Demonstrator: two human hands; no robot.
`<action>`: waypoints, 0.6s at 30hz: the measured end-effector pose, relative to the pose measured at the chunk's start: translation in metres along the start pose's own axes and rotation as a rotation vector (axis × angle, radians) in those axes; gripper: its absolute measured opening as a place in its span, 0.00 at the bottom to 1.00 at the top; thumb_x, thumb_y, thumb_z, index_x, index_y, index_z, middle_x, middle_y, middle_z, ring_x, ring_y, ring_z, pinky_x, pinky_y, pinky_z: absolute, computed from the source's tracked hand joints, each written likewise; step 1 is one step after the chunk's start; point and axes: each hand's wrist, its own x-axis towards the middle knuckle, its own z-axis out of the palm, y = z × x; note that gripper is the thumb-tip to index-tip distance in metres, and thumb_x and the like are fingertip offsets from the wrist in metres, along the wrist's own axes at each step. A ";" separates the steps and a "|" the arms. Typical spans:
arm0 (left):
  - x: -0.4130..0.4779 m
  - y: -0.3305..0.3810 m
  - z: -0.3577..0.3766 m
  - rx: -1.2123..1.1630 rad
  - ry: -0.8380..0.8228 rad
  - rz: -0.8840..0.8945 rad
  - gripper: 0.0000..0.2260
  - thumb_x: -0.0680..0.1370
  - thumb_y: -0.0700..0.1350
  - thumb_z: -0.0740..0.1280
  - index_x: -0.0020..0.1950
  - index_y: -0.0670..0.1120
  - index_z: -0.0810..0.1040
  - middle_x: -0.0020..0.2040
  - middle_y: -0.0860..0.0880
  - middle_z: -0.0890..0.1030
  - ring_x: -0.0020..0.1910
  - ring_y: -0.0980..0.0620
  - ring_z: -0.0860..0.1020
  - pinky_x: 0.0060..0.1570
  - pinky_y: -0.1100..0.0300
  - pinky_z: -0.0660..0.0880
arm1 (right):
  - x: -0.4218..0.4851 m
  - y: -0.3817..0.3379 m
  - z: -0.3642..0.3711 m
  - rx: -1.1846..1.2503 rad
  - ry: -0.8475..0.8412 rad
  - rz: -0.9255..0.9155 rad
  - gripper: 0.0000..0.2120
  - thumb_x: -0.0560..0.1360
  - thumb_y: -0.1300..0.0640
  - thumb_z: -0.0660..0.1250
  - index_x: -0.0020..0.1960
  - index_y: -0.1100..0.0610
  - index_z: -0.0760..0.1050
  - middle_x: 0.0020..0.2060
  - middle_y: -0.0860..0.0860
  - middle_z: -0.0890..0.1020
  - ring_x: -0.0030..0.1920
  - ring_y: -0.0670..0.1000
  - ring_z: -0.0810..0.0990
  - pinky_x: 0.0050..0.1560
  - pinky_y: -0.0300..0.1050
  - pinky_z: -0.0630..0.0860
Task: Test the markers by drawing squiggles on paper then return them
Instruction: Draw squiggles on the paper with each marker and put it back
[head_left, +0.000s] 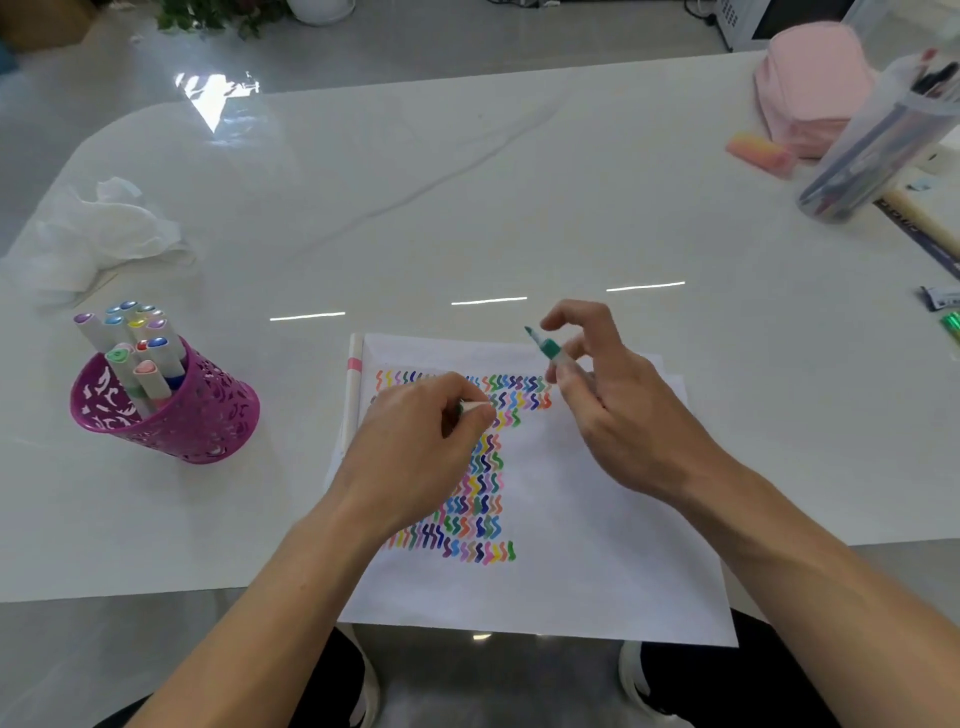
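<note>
While a green marker (543, 347) is pinched tip-up in the right hand (613, 410) over the squiggle-filled paper (571, 545) on the desk (467, 208), its cap (475, 407) is gripped in the left hand (415, 441). Capping seems next, then return to the purple cup (171, 410) at left.

1. I take this for an office or study room: a wide glossy white table (519, 208) on a pale polished floor.
2. Stationery everywhere: a purple pen cup (171, 410), a clear pen tub (872, 150), paper (571, 545).
3. A potted plant (218, 15) stands beyond.
</note>
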 end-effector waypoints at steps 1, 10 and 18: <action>-0.001 0.000 0.001 0.017 -0.030 0.009 0.07 0.80 0.55 0.67 0.48 0.55 0.83 0.34 0.61 0.78 0.39 0.63 0.76 0.36 0.72 0.66 | 0.001 0.000 0.000 0.064 0.010 0.016 0.14 0.86 0.59 0.57 0.62 0.40 0.69 0.47 0.46 0.80 0.34 0.41 0.76 0.37 0.42 0.70; 0.000 -0.008 0.010 0.138 -0.041 -0.078 0.06 0.81 0.52 0.66 0.52 0.52 0.81 0.34 0.61 0.74 0.39 0.56 0.73 0.37 0.60 0.66 | 0.006 0.004 0.008 0.468 -0.028 0.141 0.11 0.77 0.65 0.68 0.55 0.52 0.80 0.42 0.52 0.87 0.44 0.51 0.86 0.36 0.46 0.82; 0.003 -0.015 0.011 0.095 -0.011 -0.111 0.07 0.82 0.51 0.65 0.55 0.52 0.81 0.37 0.64 0.72 0.39 0.65 0.72 0.35 0.70 0.65 | 0.004 0.006 0.016 0.527 -0.006 0.182 0.10 0.79 0.50 0.62 0.47 0.52 0.81 0.32 0.55 0.83 0.30 0.54 0.80 0.29 0.47 0.76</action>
